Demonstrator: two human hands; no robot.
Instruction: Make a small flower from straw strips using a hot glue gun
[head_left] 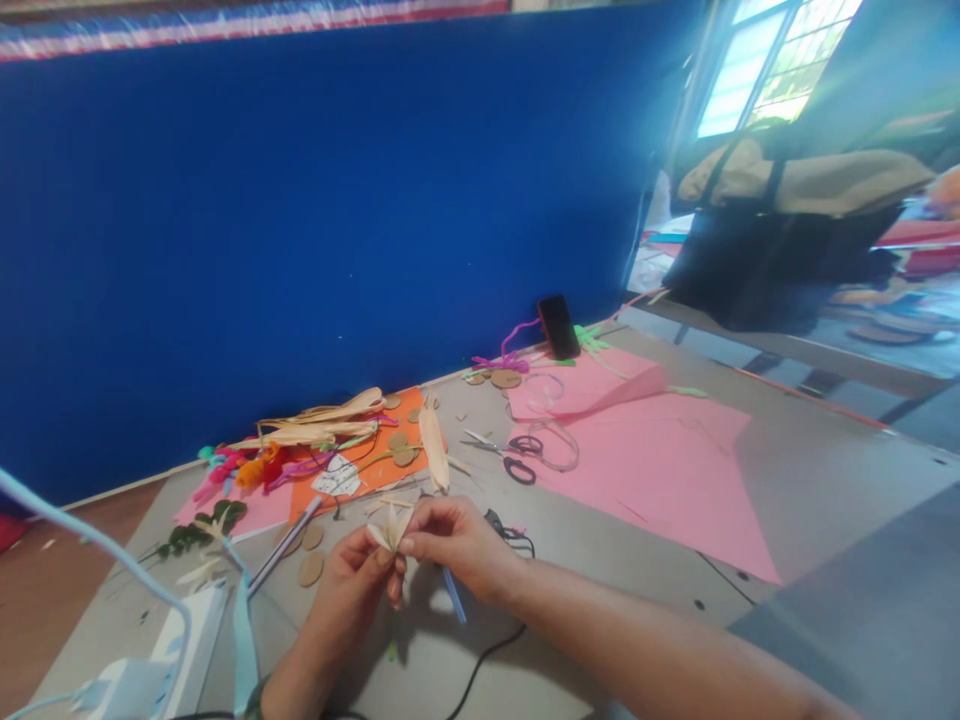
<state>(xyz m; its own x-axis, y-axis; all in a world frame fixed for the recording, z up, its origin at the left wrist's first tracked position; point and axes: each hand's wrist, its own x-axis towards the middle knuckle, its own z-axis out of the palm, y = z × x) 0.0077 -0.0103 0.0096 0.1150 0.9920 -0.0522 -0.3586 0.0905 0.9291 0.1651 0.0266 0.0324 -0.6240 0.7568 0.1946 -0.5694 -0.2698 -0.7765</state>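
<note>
A small pale flower (391, 530) with pointed petals, seemingly of dried corn husk, is held up over the near part of the table. My left hand (358, 572) pinches it low down, at the base of the petals. From the other side, the thumb and fingers of my right hand (457, 540) close on its petals. Just beneath my right hand, a translucent blue stick (454, 596) pokes out. Behind the hands stands a long dried husk piece (433, 447). A dark tool (496, 522), partly hidden by my right hand, lies beside a black cable.
Scissors (517, 455) lie near pink paper sheets (660, 480). A phone (559, 327) leans against the blue partition (337, 220). Husk strips (322, 420), coloured pipe cleaners (247, 468) and cardboard discs (311, 569) spread leftward. A power strip (187, 645) with cables occupies the near left.
</note>
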